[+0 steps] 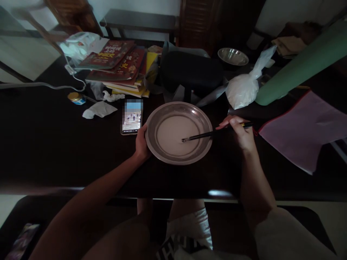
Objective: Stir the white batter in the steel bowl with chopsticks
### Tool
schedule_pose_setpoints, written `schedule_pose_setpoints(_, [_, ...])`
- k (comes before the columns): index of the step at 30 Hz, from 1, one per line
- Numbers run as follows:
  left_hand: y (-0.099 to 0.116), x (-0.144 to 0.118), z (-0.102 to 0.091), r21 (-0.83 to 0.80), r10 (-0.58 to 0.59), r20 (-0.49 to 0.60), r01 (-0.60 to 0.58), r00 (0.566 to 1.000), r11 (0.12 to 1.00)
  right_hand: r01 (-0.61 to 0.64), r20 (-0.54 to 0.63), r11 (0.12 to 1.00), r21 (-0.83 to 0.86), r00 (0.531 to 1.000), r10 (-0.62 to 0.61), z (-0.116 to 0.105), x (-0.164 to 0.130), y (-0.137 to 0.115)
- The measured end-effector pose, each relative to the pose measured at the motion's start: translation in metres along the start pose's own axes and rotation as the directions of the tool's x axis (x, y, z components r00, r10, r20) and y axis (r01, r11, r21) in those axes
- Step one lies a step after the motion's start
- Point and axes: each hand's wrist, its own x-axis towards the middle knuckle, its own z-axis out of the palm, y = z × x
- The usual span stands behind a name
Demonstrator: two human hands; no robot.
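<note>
Right grip: your right hand [241, 131] is closed around the far end of the chopsticks [214, 134], fingers pinched on top, nothing else in it.
Left grip: your left hand [141, 142] is curled against the near-left rim of the plate [206, 119], thumb on the edge, steadying it; it holds nothing else.
Chopsticks: the long axis runs nearly level from your right grip leftward; the tips point left and slightly toward you, dipping into the batter [173, 135] just right of its centre. The butt end sticks out past your knuckles to the right.
Plate: a shallow metal round sitting flat on the tabletop [54, 151], between your two grips, with the pale liquid pooled thin over the flat bottom.
Doing it well: in my judgement the layer is shallow, so keep the tips low and the strokes small, well inside the raised rim, and keep the left grip firm so the plate does not skate or tilt.
Just past the left grip: a phone [131, 121], screen lit, lying almost touching the plate's left edge.
Left of that: crumpled tissue [99, 109] and a small jar [76, 98].
Beyond the right grip: a knotted bag [242, 90] of white powder, near the plate's far-right side; a pink cloth [303, 130] to the right.
Farther: a stack of books [119, 66], a dark case [191, 72] and a steel bowl [232, 56] at the back.
</note>
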Motion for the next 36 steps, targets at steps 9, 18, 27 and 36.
schedule_pose_setpoints(9, [0.0025,-0.0025,0.0024,-0.012,-0.013,-0.018,0.013,1.0,1.0,0.009,0.004,1.0,0.018,1.0,-0.009,0.0,0.0005,0.0021])
schedule_pose_setpoints(18, [-0.0018,0.0012,-0.0013,-0.01,0.037,0.02,-0.037,0.999,0.999,-0.003,-0.024,1.0,-0.001,1.0,0.003,0.0004,0.0002,0.001])
schedule_pose_setpoints(27, [0.0011,-0.0011,0.0016,-0.007,0.011,-0.001,-0.011,1.0,1.0,0.046,0.03,0.998,0.031,0.998,-0.047,0.0018,-0.0002,0.0023])
schedule_pose_setpoints(36, [0.0045,-0.0038,0.004,-0.017,-0.024,-0.032,0.023,0.999,1.0,0.036,0.022,0.999,0.018,0.999,-0.037,0.0021,0.0004,0.0012])
